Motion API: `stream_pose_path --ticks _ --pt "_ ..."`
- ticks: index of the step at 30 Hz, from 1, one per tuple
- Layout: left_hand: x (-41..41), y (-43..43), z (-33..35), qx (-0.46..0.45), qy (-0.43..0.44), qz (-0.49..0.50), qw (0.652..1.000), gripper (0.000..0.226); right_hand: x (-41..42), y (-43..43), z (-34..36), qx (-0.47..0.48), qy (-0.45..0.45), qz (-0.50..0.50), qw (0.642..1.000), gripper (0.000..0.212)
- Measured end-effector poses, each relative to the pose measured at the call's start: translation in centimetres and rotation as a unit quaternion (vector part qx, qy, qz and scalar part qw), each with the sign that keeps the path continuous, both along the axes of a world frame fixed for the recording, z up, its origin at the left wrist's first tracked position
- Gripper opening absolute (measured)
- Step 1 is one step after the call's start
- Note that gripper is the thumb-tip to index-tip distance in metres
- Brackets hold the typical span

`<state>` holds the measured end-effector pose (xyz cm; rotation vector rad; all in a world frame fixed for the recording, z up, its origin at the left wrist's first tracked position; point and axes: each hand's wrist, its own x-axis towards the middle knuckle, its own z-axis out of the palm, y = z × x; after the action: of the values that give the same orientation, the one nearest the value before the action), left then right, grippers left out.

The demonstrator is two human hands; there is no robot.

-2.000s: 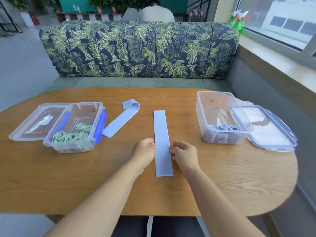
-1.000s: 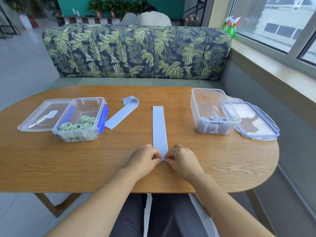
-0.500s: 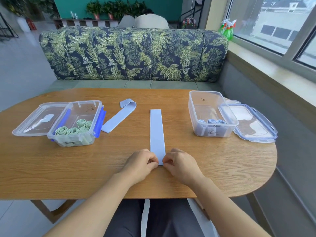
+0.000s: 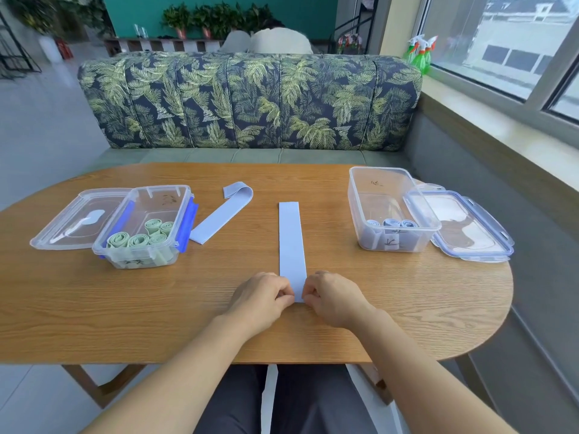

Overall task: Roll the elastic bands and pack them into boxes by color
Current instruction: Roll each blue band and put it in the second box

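Observation:
A flat light-blue elastic band (image 4: 291, 239) lies lengthwise in the middle of the wooden table (image 4: 94, 308). My left hand (image 4: 263, 297) and my right hand (image 4: 333, 296) pinch its near end from either side, fingers curled at the corners. A second blue band (image 4: 221, 217) lies slanted further left, its far end folded over. The clear box on the left (image 4: 175, 233) holds several rolled green bands (image 4: 138, 239). The clear box on the right (image 4: 357, 208) holds three rolled blue bands (image 4: 391, 223).
A clear lid (image 4: 75, 219) lies left of the green box, and a blue-rimmed lid (image 4: 463, 227) right of the blue box. A leaf-print sofa (image 4: 247, 101) stands behind the table. A window sill with spray bottles (image 4: 419, 53) runs along the right.
Both hands slid from the band's middle down to its near end and now pinch it there. The camera view shifted slightly; the boxes and the other band stayed put.

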<state>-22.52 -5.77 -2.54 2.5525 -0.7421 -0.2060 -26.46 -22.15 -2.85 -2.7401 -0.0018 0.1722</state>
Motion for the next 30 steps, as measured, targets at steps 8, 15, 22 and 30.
stream_pose_path --ticks 8,15,22,30 --pt "0.4 -0.4 -0.3 0.024 0.036 -0.003 0.999 0.014 1.0 -0.8 0.6 0.077 0.090 -0.039 0.992 0.029" --pt "0.8 -0.2 -0.1 -0.004 0.102 0.013 0.995 0.017 1.4 -1.3 1.4 0.120 0.135 -0.050 0.982 0.013" --pt "1.1 0.3 -0.1 -0.048 0.114 0.033 0.992 0.012 2.0 -1.6 1.6 0.128 0.177 -0.064 0.974 0.017" --pt "1.2 0.6 -0.4 -0.054 0.072 0.029 0.996 0.013 2.7 -1.2 1.8 0.119 0.203 -0.078 0.969 0.020"
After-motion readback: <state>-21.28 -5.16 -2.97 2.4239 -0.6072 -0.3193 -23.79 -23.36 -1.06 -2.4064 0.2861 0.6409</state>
